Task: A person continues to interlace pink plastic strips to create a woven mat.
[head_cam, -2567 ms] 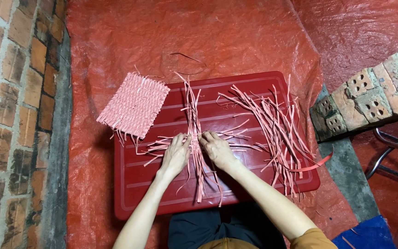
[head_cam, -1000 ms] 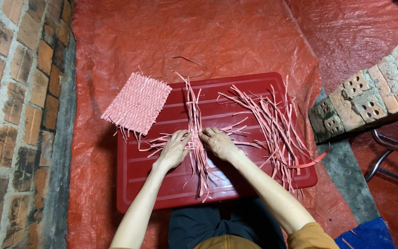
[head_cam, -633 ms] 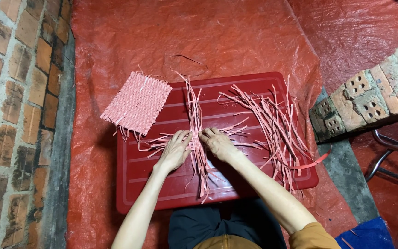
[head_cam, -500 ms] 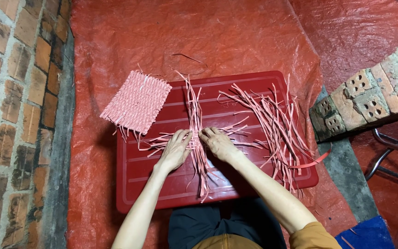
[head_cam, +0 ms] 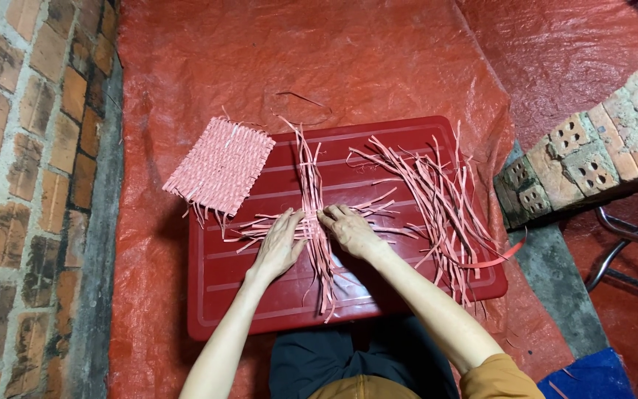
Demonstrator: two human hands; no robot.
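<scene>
On a dark red plastic board (head_cam: 393, 148), pink strips are crossed into a small partly woven patch (head_cam: 311, 225). My left hand (head_cam: 278, 244) lies flat on the strips at the patch's left side. My right hand (head_cam: 350, 230) presses on the strips at its right, fingertips at the crossing. Long strip ends (head_cam: 309, 159) run away from me and towards me. A finished pink woven square (head_cam: 219, 166) rests on the board's upper left corner, partly off it. A loose bundle of pink strips (head_cam: 444, 203) sits on the board's right.
The board lies on a red tarpaulin (head_cam: 297, 52). A brick wall (head_cam: 23, 185) runs down the left. Stacked perforated bricks (head_cam: 592, 144) stand at the right, with a metal frame (head_cam: 629, 255) and blue sheet (head_cam: 585, 373) below them.
Both hands have stayed on the crossing strips, with only small finger shifts. The view has drifted slightly.
</scene>
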